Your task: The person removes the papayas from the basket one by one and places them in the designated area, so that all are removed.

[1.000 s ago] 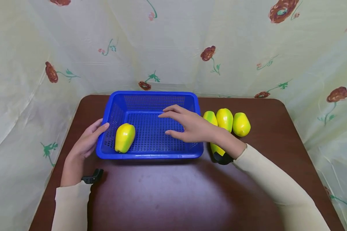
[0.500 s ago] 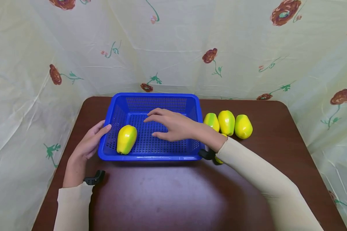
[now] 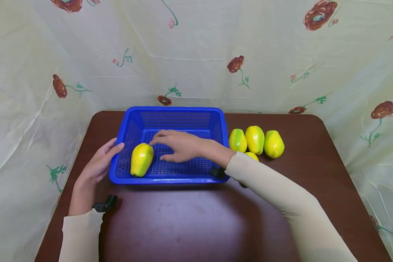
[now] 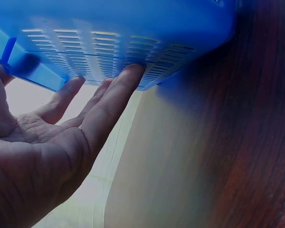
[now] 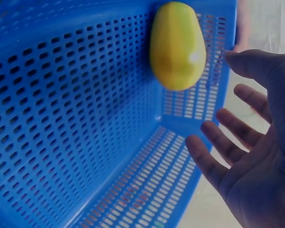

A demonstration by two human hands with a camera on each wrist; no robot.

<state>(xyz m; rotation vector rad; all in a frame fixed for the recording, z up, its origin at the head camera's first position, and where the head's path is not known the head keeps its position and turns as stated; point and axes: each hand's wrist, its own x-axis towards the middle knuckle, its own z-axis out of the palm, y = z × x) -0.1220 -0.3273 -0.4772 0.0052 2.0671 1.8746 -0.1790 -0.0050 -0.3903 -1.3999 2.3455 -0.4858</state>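
Observation:
A blue plastic basket (image 3: pixel 180 179) with slotted walls stands on the table. One glossy yellow-green fruit (image 3: pixel 142 160), shaped like a papaya, lies inside at the left end. My left hand (image 3: pixel 98 162) holds that end of the basket, thumb over the rim and fingers against the outer wall. In the left wrist view, fingertips (image 4: pixel 133 71) touch the slotted side. Reaching over the basket from the right, my right hand (image 3: pixel 180 145) has its fingers spread and holds nothing. Its fingertips are close to the fruit in the head view; the right wrist view shows a gap between hand and fruit (image 5: pixel 177 47).
Several similar fruits stand right of the basket, among them one at the back (image 3: pixel 254 140) and one farthest right (image 3: pixel 274 144). My right forearm partly covers others. Behind the brown table (image 3: pixel 183 225) hangs a flower-printed sheet (image 3: pixel 196 54).
My right hand has moved left across the basket toward the fruit inside. My left hand has stayed on the basket's left end, and the fruit lies where it was.

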